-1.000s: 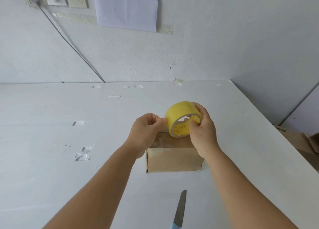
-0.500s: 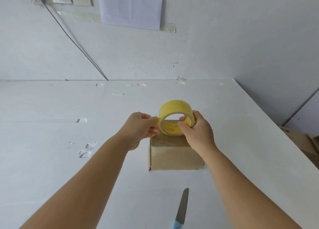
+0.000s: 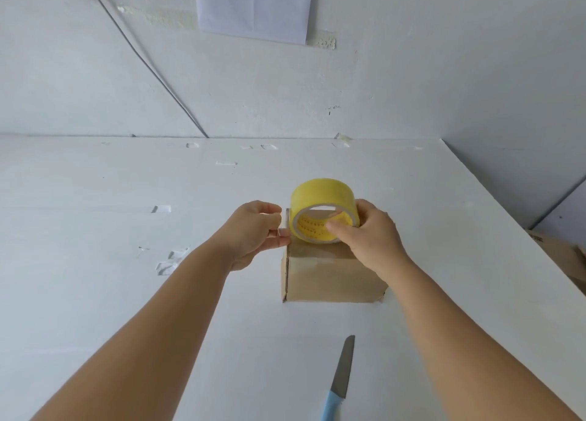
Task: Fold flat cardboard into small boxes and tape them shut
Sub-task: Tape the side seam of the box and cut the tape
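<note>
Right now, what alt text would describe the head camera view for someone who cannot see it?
A person's right hand holds a yellow tape roll over a small cardboard box on a white table, while the left hand pinches the tape's loose end. A blue-handled knife lies nearer.

1. The scene is bright and evenly lit with soft, cool daylight; the white wall and white surface take on a faint blue-grey cast.
2. Shadows are weak and diffuse: a thin one hugs the base of the cardboard box, and the wall at the right edge of the frame is darker.
3. No hard glare shows; the yellow tape roll carries only a mild sheen.
4. Wide-angle distortion bends the cable at upper left.
5. Focus is slightly soft throughout, with compression smearing fine texture.
</note>
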`<state>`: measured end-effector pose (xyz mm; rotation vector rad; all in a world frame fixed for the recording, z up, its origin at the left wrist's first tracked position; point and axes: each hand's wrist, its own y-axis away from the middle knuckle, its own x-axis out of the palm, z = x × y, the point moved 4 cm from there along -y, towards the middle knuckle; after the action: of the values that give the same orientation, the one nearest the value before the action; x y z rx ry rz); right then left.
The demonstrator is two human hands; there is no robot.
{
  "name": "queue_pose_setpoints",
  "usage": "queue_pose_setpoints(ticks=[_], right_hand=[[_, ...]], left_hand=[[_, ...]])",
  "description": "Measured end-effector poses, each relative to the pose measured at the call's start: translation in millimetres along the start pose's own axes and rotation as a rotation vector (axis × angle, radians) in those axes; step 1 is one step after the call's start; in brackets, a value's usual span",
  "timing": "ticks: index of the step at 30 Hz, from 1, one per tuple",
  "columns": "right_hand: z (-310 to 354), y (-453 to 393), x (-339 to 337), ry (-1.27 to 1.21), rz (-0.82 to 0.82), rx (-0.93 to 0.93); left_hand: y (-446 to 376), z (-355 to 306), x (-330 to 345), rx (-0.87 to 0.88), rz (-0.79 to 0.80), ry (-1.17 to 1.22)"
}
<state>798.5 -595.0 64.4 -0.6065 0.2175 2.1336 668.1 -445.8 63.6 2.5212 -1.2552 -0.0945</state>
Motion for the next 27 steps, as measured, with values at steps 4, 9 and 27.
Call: queue_pose_setpoints(ticks=[4,9,27], right_hand=[[-5.7,-9.3,-9.4,-0.216,-0.188,0.043],[-11.1,-10.3,-4.1,-0.149,-0.071,0.013],[-16.3,-7.5,-2.1,-0.226,-0.165,-0.011]], left_hand=[[-4.1,-2.2,-18.7,0.029,-0.027,-0.104],[-9.2,13.8,-29.5,0.006,-0.053,-0.146],[-19.4,25.2,-26.9,-0.018,-0.032,-0.124]])
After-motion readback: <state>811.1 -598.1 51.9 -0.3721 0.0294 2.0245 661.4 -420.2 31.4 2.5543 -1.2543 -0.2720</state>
